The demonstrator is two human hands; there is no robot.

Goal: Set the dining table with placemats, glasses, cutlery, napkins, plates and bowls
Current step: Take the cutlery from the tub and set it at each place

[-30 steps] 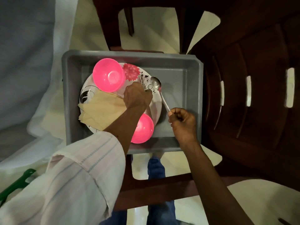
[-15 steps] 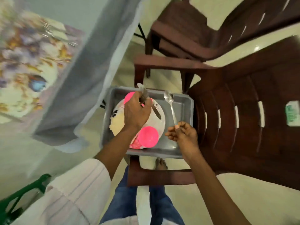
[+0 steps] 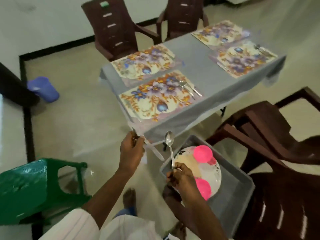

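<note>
two utensils lifted from tub (image 3: 242, 193): left hand (image 3: 131, 150) grips knife (image 3: 154, 152), right hand (image 3: 181, 177) pinches spoon (image 3: 169, 141).

**No Words to Read**

Nothing here can be read. A small green sticker (image 3: 104, 4) sits on the back of the brown chair (image 3: 112, 30) at 11 o'clock, but it is too blurry. The placemats (image 3: 161, 96) at 12 o'clock show only flowers.
</note>
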